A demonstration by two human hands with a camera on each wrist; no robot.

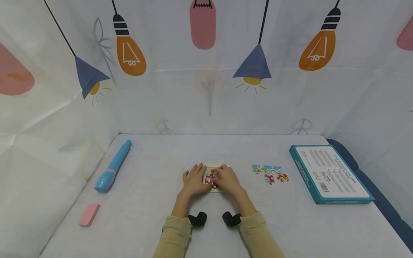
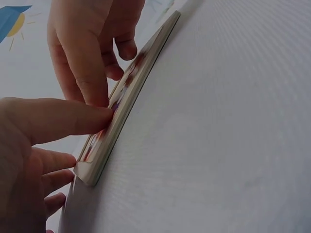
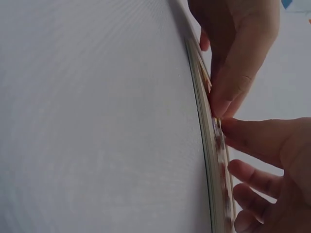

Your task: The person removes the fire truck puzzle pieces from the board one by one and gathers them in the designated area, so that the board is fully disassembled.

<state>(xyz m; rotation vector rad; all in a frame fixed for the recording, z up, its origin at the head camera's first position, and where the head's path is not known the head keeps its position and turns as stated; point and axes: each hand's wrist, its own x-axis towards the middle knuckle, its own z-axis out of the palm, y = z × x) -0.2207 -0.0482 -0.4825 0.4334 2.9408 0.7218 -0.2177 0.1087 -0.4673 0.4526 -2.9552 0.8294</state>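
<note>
A small jigsaw board (image 1: 222, 190) with a pale frame lies flat in the middle of the table, partly covered by both hands. My left hand (image 1: 194, 182) rests on its left side, fingers outstretched along the edge. The left thumb (image 2: 73, 117) presses on the picture, where red puzzle pieces (image 1: 209, 179) show. From the right, my right hand (image 1: 227, 180) reaches over the board. Its thumb (image 3: 252, 137) touches the picture close to the left thumb, with the other fingers bent loosely over the board. Whether a loose piece lies under the thumbs is hidden.
Several loose puzzle pieces (image 1: 270, 172) lie to the right of the board. A teal box (image 1: 332, 175) sits at the far right. Towards the left are a blue capped pen-like object (image 1: 113, 166) and a pink block (image 1: 89, 214). Printed fabric (image 1: 206, 96) encloses the table.
</note>
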